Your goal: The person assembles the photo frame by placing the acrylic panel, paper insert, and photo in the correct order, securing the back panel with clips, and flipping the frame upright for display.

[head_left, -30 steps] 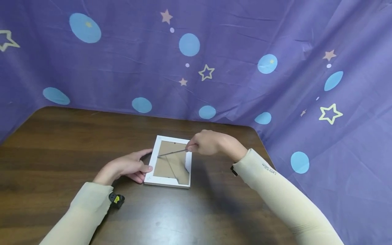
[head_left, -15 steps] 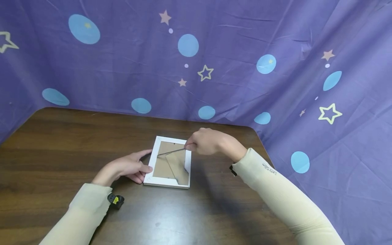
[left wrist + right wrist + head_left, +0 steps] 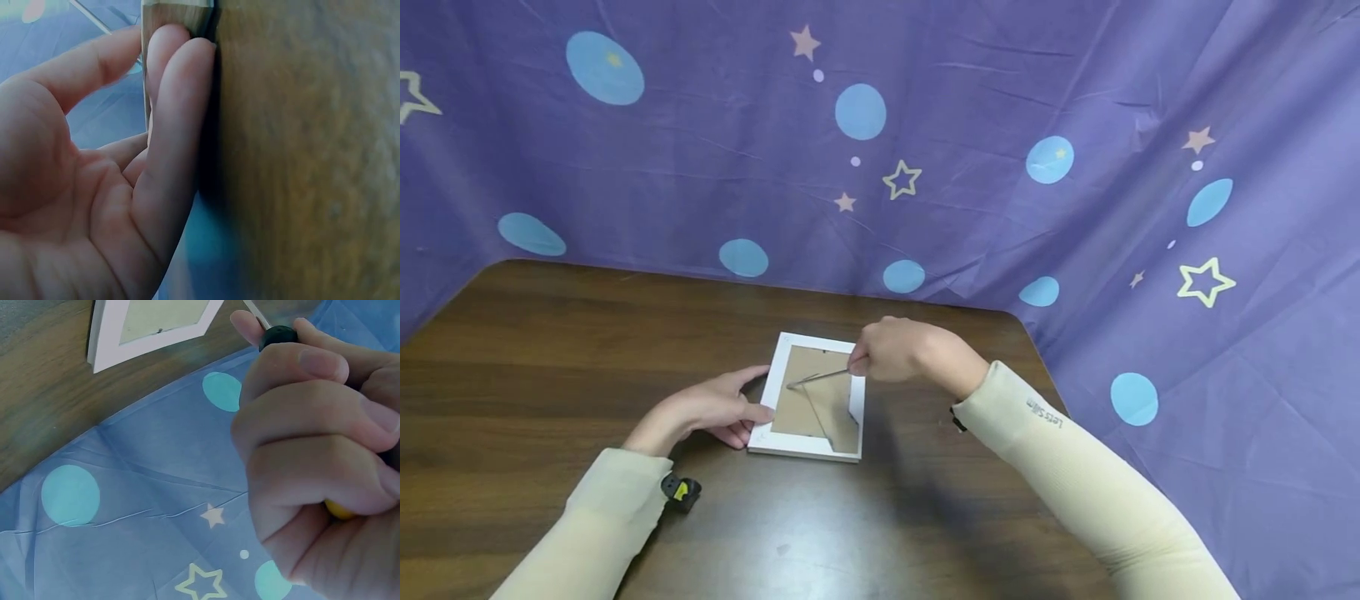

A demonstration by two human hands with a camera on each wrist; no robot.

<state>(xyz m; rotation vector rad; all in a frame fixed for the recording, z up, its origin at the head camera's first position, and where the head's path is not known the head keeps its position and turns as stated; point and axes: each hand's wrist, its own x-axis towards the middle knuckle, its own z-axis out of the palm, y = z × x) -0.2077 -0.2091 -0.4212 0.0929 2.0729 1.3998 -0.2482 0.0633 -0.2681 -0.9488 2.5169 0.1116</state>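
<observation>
A white picture frame (image 3: 805, 445) lies face down on the table, its beige backing board (image 3: 797, 412) facing up. My left hand (image 3: 707, 407) holds the frame's left side, thumb on the white border and other fingers along the outer edge. In my right hand (image 3: 895, 350) is a screwdriver (image 3: 822, 377), held slantwise over the backing, its tip close to the left inner edge of the border. Whether the tip touches the board I cannot tell. The right wrist view shows curled fingers around its dark handle (image 3: 278, 336), with a yellow part (image 3: 339, 510) below them.
The brown wooden table (image 3: 587, 350) extends around the frame. A purple curtain (image 3: 700, 150) with stars and blue dots hangs behind it and along the right side. Dark straps with small devices (image 3: 681, 490) sit at my wrists.
The screwdriver's tip has shifted slightly inward from the frame's left inner edge, and my right hand has moved a little left. My left hand keeps its place on the frame.
</observation>
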